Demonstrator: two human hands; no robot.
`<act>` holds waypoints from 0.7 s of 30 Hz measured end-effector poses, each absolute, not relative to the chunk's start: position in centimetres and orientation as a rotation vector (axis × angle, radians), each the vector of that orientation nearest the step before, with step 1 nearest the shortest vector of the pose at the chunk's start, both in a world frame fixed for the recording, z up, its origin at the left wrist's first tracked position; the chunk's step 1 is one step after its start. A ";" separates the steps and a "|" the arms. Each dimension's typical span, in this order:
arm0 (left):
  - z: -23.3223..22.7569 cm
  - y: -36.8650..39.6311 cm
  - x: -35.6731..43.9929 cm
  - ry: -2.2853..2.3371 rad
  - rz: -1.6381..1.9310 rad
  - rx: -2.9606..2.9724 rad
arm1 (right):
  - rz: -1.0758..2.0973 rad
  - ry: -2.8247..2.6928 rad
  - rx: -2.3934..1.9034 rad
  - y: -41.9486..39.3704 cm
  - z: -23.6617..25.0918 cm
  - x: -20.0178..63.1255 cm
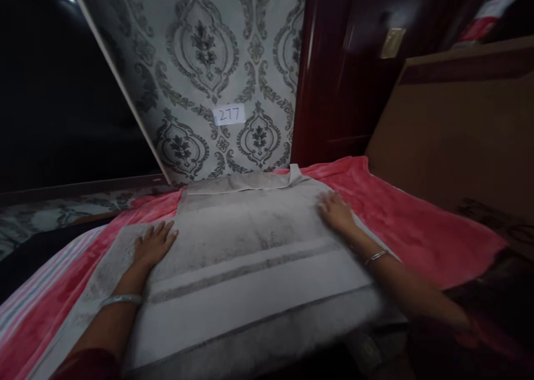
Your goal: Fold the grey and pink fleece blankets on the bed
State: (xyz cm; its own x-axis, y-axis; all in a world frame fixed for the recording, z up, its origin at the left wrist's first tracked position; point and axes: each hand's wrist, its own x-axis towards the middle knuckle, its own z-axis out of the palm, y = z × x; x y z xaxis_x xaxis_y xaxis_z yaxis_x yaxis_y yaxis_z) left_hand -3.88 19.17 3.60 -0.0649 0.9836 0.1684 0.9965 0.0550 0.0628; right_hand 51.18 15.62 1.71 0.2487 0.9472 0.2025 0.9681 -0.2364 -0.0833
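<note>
A crimson-pink plush blanket (417, 224) covers the surface below the patterned wall (204, 74), soft and slightly rumpled. On it, spread out in front of the person, lies a large grey rectangular cloth with paler bands, towel-like in its short nap (250, 218). It looks light for its size, limp and hard to damage; it would likely bend wherever it is lifted unsupported and crease easily. The nap should give fair grip, though the cloth may drag the plush beneath with it.

The left hand (153, 243) is open, fingers spread, palm down on the cloth's left part. The right hand (337, 212), blurred, also looks open and flat near the right edge; neither grips anything. The far edge carries a narrow turned-over strip (237, 184), ending at the right in a small upright corner (295, 173). That raised corner seems the easiest pinch; otherwise, taking both side edges, well apart, should keep the middle from sagging.
</note>
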 end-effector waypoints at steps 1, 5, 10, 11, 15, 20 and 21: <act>4.0 19.0 -3.1 -2.212 -0.241 -2.095 | -0.125 -1.941 -2.221 14.7 2.0 48.3; 4.6 16.7 2.3 -1.959 -0.117 -2.244 | 0.093 -2.367 -1.762 11.2 1.7 37.9; 2.1 12.2 7.3 -1.656 0.039 -2.533 | 0.155 -2.479 -1.606 10.4 0.5 37.5; 1.5 11.7 7.5 -1.658 0.021 -2.528 | 0.142 -2.438 -1.706 10.6 0.5 39.4; 0.6 11.5 7.1 -1.651 -0.011 -2.497 | 0.112 -2.142 -2.190 10.3 0.6 49.1; 0.9 11.5 7.5 -1.669 -0.033 -2.517 | 0.199 -1.840 -2.466 7.7 -0.1 56.5; 1.0 11.4 7.6 -1.667 -0.048 -2.527 | 0.197 -1.825 -2.466 7.4 -0.4 56.9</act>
